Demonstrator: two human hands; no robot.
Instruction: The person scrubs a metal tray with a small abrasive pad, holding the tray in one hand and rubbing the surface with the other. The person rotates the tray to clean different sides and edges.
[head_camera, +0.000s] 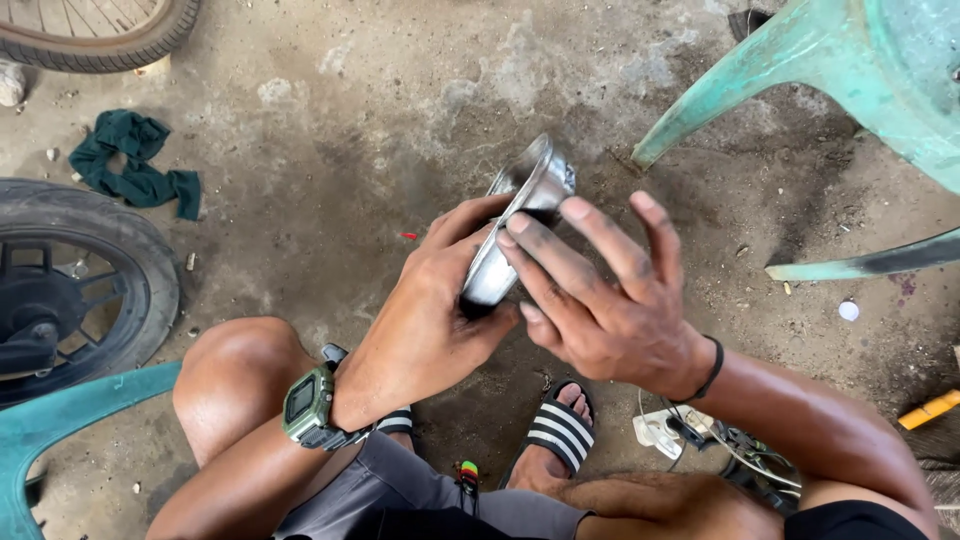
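Observation:
My left hand (430, 320) grips a shiny round metal part (520, 215), a dished disc seen edge-on, holding its lower rim. My right hand (600, 295) lies against the part's right face with fingers spread and fingertips on the metal. Both hands are greasy. A green digital watch (310, 405) sits on my left wrist and a black band (712, 368) on my right. I am seated low, knees apart, with striped black-and-white sandals (560, 430) below the hands.
A motorcycle wheel with a black tyre (90, 270) stands at the left, a bicycle wheel (100, 35) at the top left. A dark green rag (135, 165) lies on the concrete. Teal plastic chair legs (790, 60) rise at the right. Wires and a white plug (670, 430) lie by my right foot.

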